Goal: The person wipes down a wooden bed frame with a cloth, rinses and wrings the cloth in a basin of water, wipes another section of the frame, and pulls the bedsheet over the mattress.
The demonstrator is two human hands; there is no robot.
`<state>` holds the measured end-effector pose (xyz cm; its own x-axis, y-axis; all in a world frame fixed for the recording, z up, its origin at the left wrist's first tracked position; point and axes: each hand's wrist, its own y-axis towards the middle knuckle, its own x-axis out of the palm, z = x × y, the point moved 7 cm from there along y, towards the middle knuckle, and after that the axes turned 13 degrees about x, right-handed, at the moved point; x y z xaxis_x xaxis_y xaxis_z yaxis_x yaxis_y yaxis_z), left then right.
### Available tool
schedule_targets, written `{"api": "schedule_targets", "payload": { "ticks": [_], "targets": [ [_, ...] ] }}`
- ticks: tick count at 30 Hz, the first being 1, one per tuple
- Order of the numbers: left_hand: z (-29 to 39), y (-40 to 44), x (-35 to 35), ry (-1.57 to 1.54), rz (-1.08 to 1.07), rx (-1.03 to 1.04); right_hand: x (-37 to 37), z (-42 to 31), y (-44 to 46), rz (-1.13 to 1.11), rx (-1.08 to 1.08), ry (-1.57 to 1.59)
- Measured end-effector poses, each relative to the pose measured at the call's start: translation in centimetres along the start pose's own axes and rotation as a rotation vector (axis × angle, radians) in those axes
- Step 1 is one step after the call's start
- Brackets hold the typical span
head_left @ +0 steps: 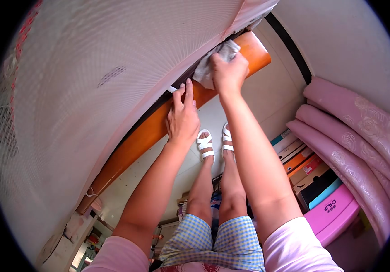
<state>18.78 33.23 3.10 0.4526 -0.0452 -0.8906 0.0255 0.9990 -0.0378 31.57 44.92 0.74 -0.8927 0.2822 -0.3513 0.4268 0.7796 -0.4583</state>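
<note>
The right hand (231,75) pinches a crumpled pale-grey cloth (205,71) against a glossy orange-brown wooden rail (145,131), which runs from 8 to 1 o'clock. The cloth lies at 1 o'clock from the left hand (182,118), which is loosely spread, two fingers outstretched at the rail's dark edge, beside a whitish mesh net (136,54) at 10 o'clock.

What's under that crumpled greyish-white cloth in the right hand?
An orange wooden rail shows on both sides of the crumpled greyish-white cloth. The patch right beneath the cloth and the right hand is covered, so I can't see it.
</note>
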Motion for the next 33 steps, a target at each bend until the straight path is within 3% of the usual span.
{"api": "schedule_targets", "payload": {
  "ticks": [2, 4, 7, 8, 11, 14, 16, 18, 20, 22, 27, 28, 30, 31, 33],
  "targets": [
    [0.0, 0.1, 0.0, 0.010, -0.063, -0.046, 1.1, 0.2, -1.0, -0.077, 0.031, -0.140],
    [-0.3, 0.0, 0.1, 0.023, -0.085, -0.047, 2.5, 0.4, -2.0, -0.235, -0.026, -0.524],
    [-0.5, -0.2, 0.2, 0.008, -0.065, -0.020, 0.6, 0.7, -0.6, -0.517, 0.109, -0.344],
    [-0.3, -0.2, 0.0, -0.017, -0.022, 0.008, -0.2, 1.3, 0.2, -0.455, 0.181, -0.142],
    [-0.2, -0.2, -0.2, -0.019, 0.018, 0.029, 0.1, 1.0, 1.2, -0.273, 0.075, -0.004],
    [-0.7, -0.4, 0.5, 0.032, -0.112, -0.032, 1.3, 0.6, -1.4, -0.137, 0.033, -0.094],
    [-0.9, -0.4, 0.3, 0.027, -0.145, -0.054, 1.2, 1.1, -2.4, -0.170, 0.084, -0.164],
    [-1.0, -0.4, 0.5, 0.015, -0.172, -0.072, 1.3, 1.3, -3.1, -0.423, 0.004, -0.499],
    [-0.5, -0.4, -0.2, -0.014, 0.007, 0.046, -0.8, 1.2, -2.3, -0.336, 0.025, -0.287],
    [-0.5, -0.4, -0.1, -0.033, -0.014, 0.036, -2.1, -0.4, -1.9, -0.216, -0.094, -0.009],
    [-0.6, -0.4, -0.2, -0.047, -0.043, 0.023, 0.3, -1.1, -1.8, -0.061, -0.178, -0.120],
    [-0.7, -0.3, -0.2, -0.040, -0.044, 0.024, 1.1, -0.4, -2.4, -0.061, -0.199, -0.098],
    [-0.9, -0.3, -0.4, -0.034, -0.044, 0.026, 2.0, -0.6, -4.3, -0.135, -0.439, -0.253],
    [-1.2, -0.3, -0.3, -0.029, -0.074, 0.005, 1.3, -0.5, -4.4, -0.135, -0.439, -0.254],
    [-1.2, -0.3, -0.2, -0.031, -0.098, -0.013, 1.0, -1.1, -5.2, -0.371, -0.621, -0.373]
  ]
}}
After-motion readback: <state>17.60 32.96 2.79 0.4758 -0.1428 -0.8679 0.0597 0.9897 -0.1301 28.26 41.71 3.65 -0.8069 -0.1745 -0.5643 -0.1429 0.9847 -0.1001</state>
